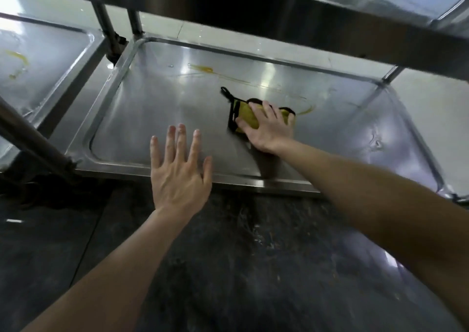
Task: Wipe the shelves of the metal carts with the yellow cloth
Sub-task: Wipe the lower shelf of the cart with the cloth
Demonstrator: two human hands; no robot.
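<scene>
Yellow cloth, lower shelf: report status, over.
Right hand pressing yellow cloth flat on lower shelf. Left hand open, empty, above shelf's front rim. Yellow streaks beyond cloth not yet wiped. Upper shelf overhangs.

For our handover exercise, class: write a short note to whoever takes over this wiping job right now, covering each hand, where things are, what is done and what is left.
Hands: the left hand is open with fingers spread over the front edge of the shelf and holds nothing. The right hand lies flat on the cloth and presses it down, with no closed grip.
Cloth: mid-shelf on the near cart's lower level.
Done: the front of the shelf shows no yellow marks.
Left: the streaks behind and right of the cloth, and the stain on the left cart's shelf.
</scene>
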